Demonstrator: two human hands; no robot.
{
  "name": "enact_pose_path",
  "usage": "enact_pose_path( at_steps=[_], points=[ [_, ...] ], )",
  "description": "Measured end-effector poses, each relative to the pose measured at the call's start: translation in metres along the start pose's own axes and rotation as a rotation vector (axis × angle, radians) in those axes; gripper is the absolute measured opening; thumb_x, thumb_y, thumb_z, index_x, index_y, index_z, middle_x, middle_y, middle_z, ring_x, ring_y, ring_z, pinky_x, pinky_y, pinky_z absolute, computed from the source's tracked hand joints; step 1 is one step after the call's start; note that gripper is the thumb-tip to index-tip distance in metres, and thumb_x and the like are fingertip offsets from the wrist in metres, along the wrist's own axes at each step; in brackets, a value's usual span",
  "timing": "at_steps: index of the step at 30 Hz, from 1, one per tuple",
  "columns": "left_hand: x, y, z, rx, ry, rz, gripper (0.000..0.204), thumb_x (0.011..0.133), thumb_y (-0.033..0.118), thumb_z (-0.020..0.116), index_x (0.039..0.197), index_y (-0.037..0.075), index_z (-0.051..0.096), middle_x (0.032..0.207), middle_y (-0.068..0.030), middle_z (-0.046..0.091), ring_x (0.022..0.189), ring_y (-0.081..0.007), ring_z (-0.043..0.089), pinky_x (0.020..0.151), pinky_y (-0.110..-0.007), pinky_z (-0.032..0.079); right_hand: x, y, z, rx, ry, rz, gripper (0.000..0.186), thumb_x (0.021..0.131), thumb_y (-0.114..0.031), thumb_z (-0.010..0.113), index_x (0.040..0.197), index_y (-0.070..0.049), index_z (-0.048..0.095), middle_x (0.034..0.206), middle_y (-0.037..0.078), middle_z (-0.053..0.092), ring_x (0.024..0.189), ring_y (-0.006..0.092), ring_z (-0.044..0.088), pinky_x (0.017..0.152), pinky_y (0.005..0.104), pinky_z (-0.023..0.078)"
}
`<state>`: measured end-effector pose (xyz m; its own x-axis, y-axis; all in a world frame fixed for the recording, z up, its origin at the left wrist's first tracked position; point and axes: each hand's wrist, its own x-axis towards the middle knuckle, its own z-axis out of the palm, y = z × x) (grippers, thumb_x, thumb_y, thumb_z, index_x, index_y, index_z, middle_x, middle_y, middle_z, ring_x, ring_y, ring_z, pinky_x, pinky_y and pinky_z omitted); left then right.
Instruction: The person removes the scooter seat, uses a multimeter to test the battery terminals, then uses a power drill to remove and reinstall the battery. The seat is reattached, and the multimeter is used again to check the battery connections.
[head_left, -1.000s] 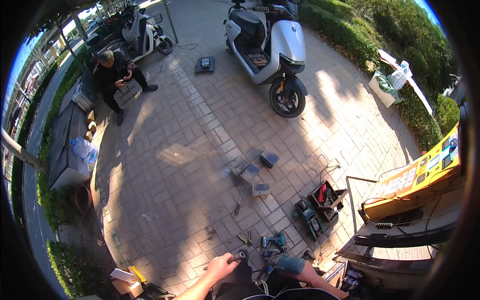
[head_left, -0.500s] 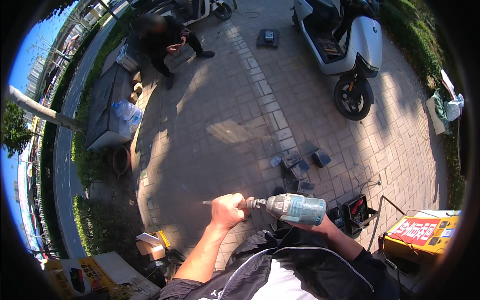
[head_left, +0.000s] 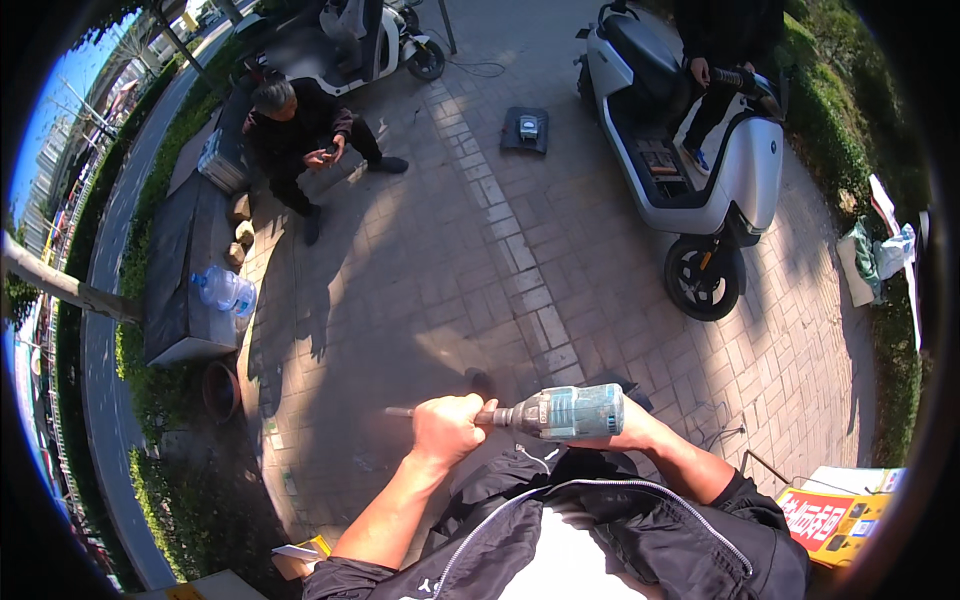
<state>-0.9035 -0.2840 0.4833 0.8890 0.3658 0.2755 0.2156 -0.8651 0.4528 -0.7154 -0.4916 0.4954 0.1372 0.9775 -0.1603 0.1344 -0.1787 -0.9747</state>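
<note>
We held a teal-and-grey, barrel-shaped power tool (head_left: pixel 580 413) at near centre, above the grey-brown brick paving (head_left: pixel 400 340) and in front of the torso. The right hand (head_left: pixel 615 443) gripped it from beneath; the housing hid the fingers, so we could not tell how they lay against any trigger. The left hand (head_left: pixel 447 430) was clenched around a slim grey metal shaft (head_left: pixel 398 412). Its free end pointed left; its other end reached the dark metal nose (head_left: pixel 505 417) of the tool. The two hands were apart, with the nose between them.

We judged rotation under the bare left hand to be the main hazard: an accidental trigger press could have twisted the shaft through the palm or wrenched the wrist. If the shaft was poorly seated, which we could not verify, a loosened grip could have let it drop onto the paving. The black zippered jacket (head_left: pixel 480 520) and its pale drawstring (head_left: pixel 535 455) hung just nearer than the tool; slack cord drawn toward a turning nose could have wound in. The seated person (head_left: pixel 300 140) at far left and the silver-grey scooter (head_left: pixel 690 190) at far right were well apart from the shaft.
</note>
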Motion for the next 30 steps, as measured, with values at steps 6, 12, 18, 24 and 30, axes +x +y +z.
enact_pose_path(
  at_steps=[6, 12, 18, 24, 30],
  points=[
    [0.162, -0.062, 0.005, 0.003, -0.171, 0.121, 0.029, 0.08, 0.027, 0.071, 0.063, 0.012, 0.054, 0.053, -0.007, 0.057, 0.05, -0.0277, 0.06, 0.047, -0.041, 0.046, 0.095, 0.021, -0.072, -0.024, 0.256, -0.028, 0.048, 0.078, -0.016, 0.082, 0.121, -0.005, 0.063, 0.11, 0.008, 0.069, 0.098, 0.0182, 0.065, 0.087, 0.0314, 0.051],
    [0.36, -0.047, -0.011, 0.04, -0.343, 0.364, 0.03, 0.072, 0.026, 0.075, 0.095, 0.012, 0.063, 0.098, -0.0077, 0.067, 0.099, -0.025, 0.062, 0.081, -0.04, 0.048, 0.163, 0.045, -0.156, 0.027, 0.673, -0.051, 0.061, 0.08, -0.015, 0.081, 0.133, -0.007, 0.052, 0.112, 0.006, 0.066, 0.104, 0.0192, 0.062, 0.095, 0.0334, 0.049],
    [0.499, -0.074, 0.016, -0.337, 0.04, 0.498, 0.047, 0.069, 0.016, 0.079, 0.113, 0.008, 0.062, 0.119, -0.0118, 0.06, 0.112, -0.031, 0.053, 0.098, -0.044, 0.041, 0.253, 0.094, -0.286, 1.079, 0.713, -0.259, 0.031, 0.08, -0.009, 0.073, 0.107, 0.001, 0.062, 0.075, 0.008, 0.062, 0.073, 0.02, 0.061, 0.075, 0.0368, 0.047],
    [0.523, -0.239, 0.115, -0.588, -0.085, -0.496, 0.027, 0.084, 0.01, 0.069, 0.109, 0.0, 0.062, 0.106, -0.012, 0.066, 0.096, -0.021, 0.062, 0.087, -0.034, 0.049, 0.322, 0.091, -0.446, 1.073, 0.843, -0.183, 0.024, 0.084, -0.011, 0.072, 0.105, -0.002, 0.064, 0.076, 0.006, 0.062, 0.072, 0.0164, 0.06, 0.073, 0.0329, 0.047],
    [0.647, -0.302, 0.162, -0.283, -0.602, -0.658, 0.058, 0.096, 0.044, 0.052, 0.132, -0.001, 0.052, 0.135, -0.0253, 0.051, 0.127, -0.0389, 0.046, 0.107, -0.045, 0.035, 0.324, 0.129, -0.552, 0.669, 1.236, 0.176, 0.023, 0.083, -0.018, 0.077, 0.1, -0.006, 0.066, 0.078, 0.001, 0.063, 0.073, 0.0106, 0.06, 0.071, 0.0276, 0.046]
  ],
)
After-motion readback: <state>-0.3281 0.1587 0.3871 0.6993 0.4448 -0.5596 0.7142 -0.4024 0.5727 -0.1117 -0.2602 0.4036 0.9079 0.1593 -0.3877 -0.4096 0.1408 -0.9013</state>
